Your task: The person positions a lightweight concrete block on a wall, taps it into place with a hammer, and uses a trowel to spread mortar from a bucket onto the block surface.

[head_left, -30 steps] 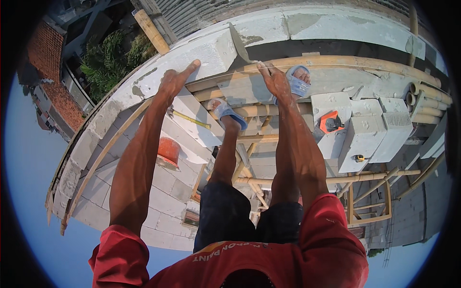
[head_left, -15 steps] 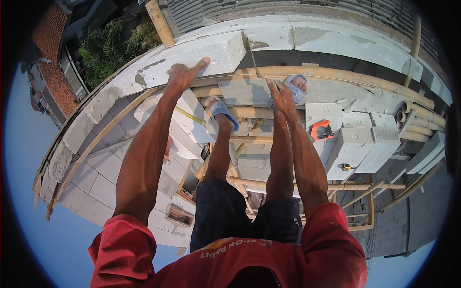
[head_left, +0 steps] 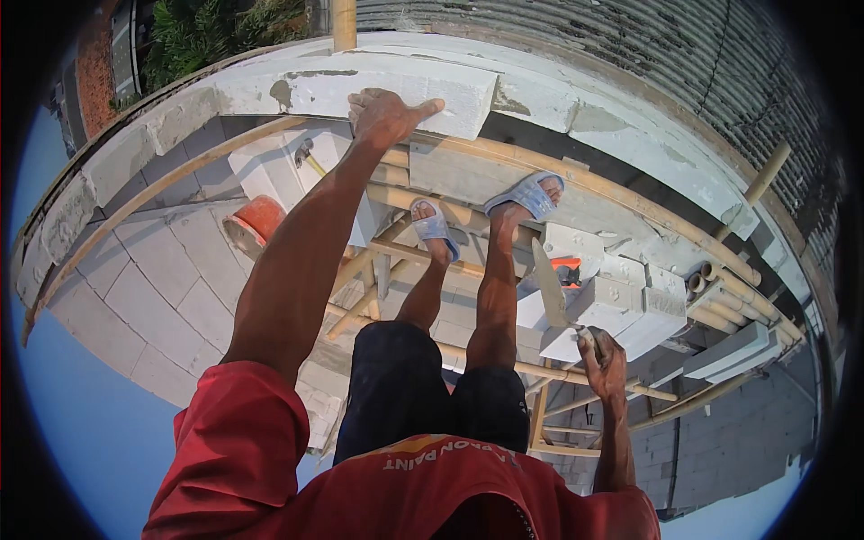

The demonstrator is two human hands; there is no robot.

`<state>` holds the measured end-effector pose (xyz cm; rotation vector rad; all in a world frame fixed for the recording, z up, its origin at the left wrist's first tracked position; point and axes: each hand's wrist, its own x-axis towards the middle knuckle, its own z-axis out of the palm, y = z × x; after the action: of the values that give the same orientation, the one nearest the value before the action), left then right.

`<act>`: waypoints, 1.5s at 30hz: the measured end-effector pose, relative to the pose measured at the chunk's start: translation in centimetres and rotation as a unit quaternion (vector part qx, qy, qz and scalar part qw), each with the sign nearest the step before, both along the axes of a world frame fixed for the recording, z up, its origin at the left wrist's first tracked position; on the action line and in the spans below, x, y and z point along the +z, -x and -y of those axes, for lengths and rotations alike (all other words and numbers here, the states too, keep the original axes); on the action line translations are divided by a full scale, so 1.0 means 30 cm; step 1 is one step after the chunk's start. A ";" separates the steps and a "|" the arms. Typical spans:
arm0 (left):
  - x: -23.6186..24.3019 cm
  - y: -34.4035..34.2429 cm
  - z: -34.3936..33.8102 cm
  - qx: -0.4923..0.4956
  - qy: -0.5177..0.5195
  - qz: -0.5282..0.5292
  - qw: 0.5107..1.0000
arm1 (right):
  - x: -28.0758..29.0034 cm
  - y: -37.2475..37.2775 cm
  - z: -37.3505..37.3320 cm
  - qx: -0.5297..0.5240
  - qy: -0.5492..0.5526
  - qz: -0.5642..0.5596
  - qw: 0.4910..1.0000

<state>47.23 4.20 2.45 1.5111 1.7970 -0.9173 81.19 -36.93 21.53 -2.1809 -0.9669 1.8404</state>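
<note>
My left hand [head_left: 387, 119] grips the edge of a white lightweight block [head_left: 466, 97] at the right end of the upper course, its thumb stretched along the block's near face. Low on the right, my right hand [head_left: 605, 362] is closed round the handle of a trowel [head_left: 547, 283]. The long, tapering grey blade points up and away, clear of the wall. Grey mortar patches show on the course of blocks [head_left: 621, 135] that carries on to the right, beyond the upper block's end.
My sandalled feet stand on bamboo poles [head_left: 612, 184] and planks. A hammer [head_left: 310, 157] lies on blocks at left, near an orange bucket [head_left: 256, 220]. Stacked white blocks [head_left: 607, 306] at right bear an orange-and-black item [head_left: 565, 270]. A corrugated roof [head_left: 630, 40] lies beyond the wall.
My right hand has drawn the trowel from the block's end joint back toward me, down and right. My left hand stays on the block. The view has shifted.
</note>
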 end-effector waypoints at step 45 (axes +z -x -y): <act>0.054 -0.108 0.097 0.083 -0.249 -0.049 0.964 | -0.838 1.272 -2.092 0.369 0.031 -0.067 0.926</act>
<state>50.46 1.30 4.08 1.5905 2.3094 -0.4807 43.03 25.83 -3.60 -1.8065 -1.9041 2.2794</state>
